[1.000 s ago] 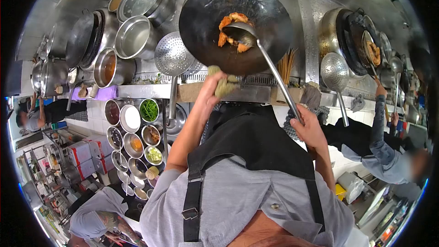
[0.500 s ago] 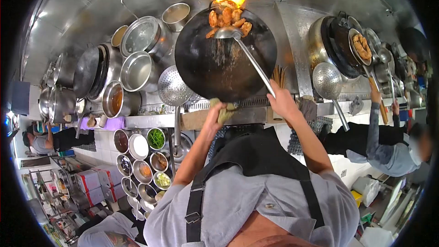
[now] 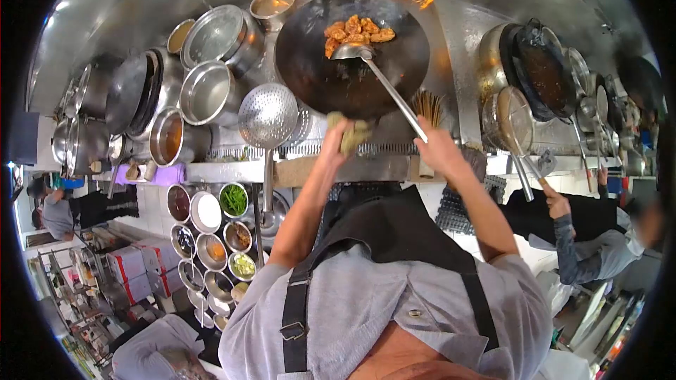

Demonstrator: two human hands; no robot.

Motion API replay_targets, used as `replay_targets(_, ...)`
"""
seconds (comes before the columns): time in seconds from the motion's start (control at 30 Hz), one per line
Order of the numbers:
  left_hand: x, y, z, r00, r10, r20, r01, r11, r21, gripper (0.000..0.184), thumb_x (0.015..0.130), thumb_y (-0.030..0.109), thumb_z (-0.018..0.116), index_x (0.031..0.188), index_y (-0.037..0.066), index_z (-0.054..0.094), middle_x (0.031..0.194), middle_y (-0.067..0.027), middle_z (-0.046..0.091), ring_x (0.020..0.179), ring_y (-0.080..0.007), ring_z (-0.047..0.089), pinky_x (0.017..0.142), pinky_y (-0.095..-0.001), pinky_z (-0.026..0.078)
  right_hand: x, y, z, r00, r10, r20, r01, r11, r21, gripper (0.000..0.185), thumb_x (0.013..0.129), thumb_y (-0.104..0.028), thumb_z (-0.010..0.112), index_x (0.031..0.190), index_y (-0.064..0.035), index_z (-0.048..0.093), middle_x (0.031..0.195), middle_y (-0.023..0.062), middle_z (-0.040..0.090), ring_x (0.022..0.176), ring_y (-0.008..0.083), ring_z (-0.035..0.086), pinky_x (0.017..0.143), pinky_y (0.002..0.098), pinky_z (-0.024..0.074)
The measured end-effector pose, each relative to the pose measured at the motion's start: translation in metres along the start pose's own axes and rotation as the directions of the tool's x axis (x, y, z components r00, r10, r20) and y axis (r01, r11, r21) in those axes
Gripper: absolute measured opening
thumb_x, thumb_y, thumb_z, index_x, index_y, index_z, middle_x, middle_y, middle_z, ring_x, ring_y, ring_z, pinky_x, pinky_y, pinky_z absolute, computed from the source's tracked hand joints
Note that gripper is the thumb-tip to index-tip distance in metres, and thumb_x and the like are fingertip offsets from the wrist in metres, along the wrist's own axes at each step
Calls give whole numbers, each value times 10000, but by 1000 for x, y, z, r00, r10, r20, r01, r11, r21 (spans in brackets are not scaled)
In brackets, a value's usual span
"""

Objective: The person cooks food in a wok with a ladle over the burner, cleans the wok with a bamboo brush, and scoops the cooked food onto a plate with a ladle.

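Left hand (image 3: 335,143) clutches cloth (image 3: 356,136) at near edge of wok (image 3: 331,88); right hand (image 3: 441,149) grips ladle (image 3: 391,91); food (image 3: 360,27) inside far edge.

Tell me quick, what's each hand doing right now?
Left hand: closed on a greenish cloth by the wok.
Right hand: closed around a steel ladle.

One head-worn camera. Looks forward and steeply down, lens close above the wearer's grey shirt (image 3: 352,295) at the near edge. Wok (image 3: 329,89) centred, toward the far side. I'd call it very wide: scene bends left and right, corners black.
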State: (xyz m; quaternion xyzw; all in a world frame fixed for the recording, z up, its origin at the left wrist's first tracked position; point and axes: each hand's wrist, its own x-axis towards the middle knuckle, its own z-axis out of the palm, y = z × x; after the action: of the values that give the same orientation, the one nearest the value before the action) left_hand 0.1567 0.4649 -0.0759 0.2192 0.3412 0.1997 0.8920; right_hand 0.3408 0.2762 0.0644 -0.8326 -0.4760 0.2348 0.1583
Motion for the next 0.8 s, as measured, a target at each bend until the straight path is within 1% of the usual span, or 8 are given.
replay_targets(0.17,-62,-12,-3,999,19,30,-19,999,28,350,870,88,575,1206,19,507,1157,-259,629,973,-371,677,852,-517,595,-25,6,2,997,7,-82,7,985,170,552,884,-142,651,1378,32,477,1016,318,657,960,465,652,843,466,515)
replay_targets(0.23,-41,9,13,999,-30,-28,30,1000,0,236,863,91,592,1086,46,534,1095,-216,643,938,-368,677,790,-511,596,-41,-2,-12,999,51,-2,-49,957,285,526,873,-133,651,1349,38,507,1074,286,665,1023,424,660,874,419,508)
replay_targets(0.3,-30,37,42,984,-98,-151,86,993,-85,202,857,102,612,1038,57,534,1017,-178,640,882,-344,666,761,-492,595,-52,-8,-30,997,-54,57,36,958,285,475,881,-114,626,1323,30,525,947,292,658,906,444,663,805,445,517)
replay_targets(0.43,-28,46,49,988,-150,-45,144,983,-118,155,850,94,620,983,55,550,983,-160,626,846,-312,648,747,-480,596,-51,-17,-38,992,-94,83,78,981,177,511,873,-113,634,1357,-8,506,1026,301,642,990,457,636,856,466,497)
replay_targets(0.47,-21,42,48,988,-150,-42,144,983,-113,135,850,93,619,963,55,554,972,-157,626,848,-307,649,741,-480,596,-40,-20,-34,990,-46,130,21,983,184,546,875,-131,635,1384,7,495,1188,275,637,1121,429,610,963,432,466)
replay_targets(0.63,-7,-9,-8,995,30,94,-34,999,37,240,869,100,604,1094,30,552,1056,-164,647,915,-287,678,744,-442,605,23,-9,42,995,-30,-93,53,965,258,543,900,-137,632,1393,31,477,1217,261,636,1148,386,616,980,393,460)
replay_targets(0.77,-69,-18,-1,980,185,67,-186,983,1,335,872,52,551,1201,24,499,1118,-202,628,976,-325,676,801,-453,610,14,11,54,968,-122,-220,198,908,369,542,922,-94,634,1416,40,457,1229,181,651,1093,255,649,939,349,475)
replay_targets(0.8,-67,-14,6,991,130,43,-127,990,-64,333,862,37,557,1190,13,510,1088,-203,642,932,-333,688,760,-467,616,5,15,54,959,-124,-256,231,865,446,553,893,-134,668,1374,67,483,1175,204,662,1056,273,659,918,346,487)
